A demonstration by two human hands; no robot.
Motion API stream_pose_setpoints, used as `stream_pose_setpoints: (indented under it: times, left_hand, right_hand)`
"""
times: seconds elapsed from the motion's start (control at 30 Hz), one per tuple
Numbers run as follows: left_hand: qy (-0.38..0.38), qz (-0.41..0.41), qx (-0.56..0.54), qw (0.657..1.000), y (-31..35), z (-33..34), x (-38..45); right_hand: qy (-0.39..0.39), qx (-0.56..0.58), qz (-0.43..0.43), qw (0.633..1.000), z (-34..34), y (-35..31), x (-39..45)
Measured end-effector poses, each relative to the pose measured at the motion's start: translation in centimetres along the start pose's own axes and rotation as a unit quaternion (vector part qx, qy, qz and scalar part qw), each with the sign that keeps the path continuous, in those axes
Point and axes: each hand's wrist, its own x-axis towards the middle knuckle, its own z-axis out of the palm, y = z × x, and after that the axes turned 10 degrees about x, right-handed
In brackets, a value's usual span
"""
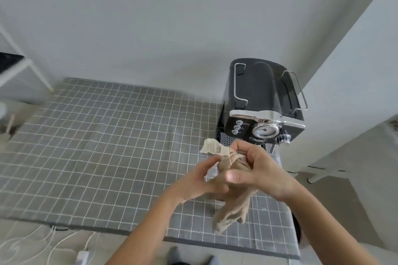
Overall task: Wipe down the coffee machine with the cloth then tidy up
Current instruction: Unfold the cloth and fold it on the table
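Here, your left hand (200,180) pinches the beige cloth (231,189) near its top | your right hand (256,170) is closed around the bunched cloth, its tail hanging below | both held above the grey checked table cover (97,146) | the coffee machine (262,103) stands just behind, at the table's far right corner.

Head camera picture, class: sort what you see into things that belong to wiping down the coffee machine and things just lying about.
Belongs to the job:
coffee machine
beige cloth
left hand and right hand, both gripping the cloth

Just lying about:
checked table cover
white cables on the floor
white shelf frame
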Motion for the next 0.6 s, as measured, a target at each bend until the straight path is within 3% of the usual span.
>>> stream_pose_setpoints:
  times: [0.07, 0.17, 0.27, 0.37, 0.6]
  left_hand:
    - [0.0, 0.014, 0.01, 1.0, 1.0, -0.5, -0.1]
    - [0.008, 0.016, 0.018, 1.0, 1.5, -1.6, -1.0]
    - [0.032, -0.016, 0.093, 0.995, 0.1, -3.5, -2.5]
    - [0.071, -0.064, 0.114, 0.989, -1.8, -6.1, -4.6]
    - [0.173, -0.112, 0.147, 0.967, -3.3, -13.3, -7.8]
  right_hand:
    - [-0.018, -0.078, -0.012, 0.997, 0.2, -1.8, 0.2]
    - [0.065, -0.213, -0.098, 0.97, 0.5, -4.1, 0.6]
    - [0.16, -0.156, -0.131, 0.966, 0.6, -5.2, 0.9]
    - [0.21, -0.119, -0.094, 0.966, -0.3, -5.2, 1.8]
    - [0.263, -0.224, -0.014, 0.938, -2.2, -2.8, 5.3]
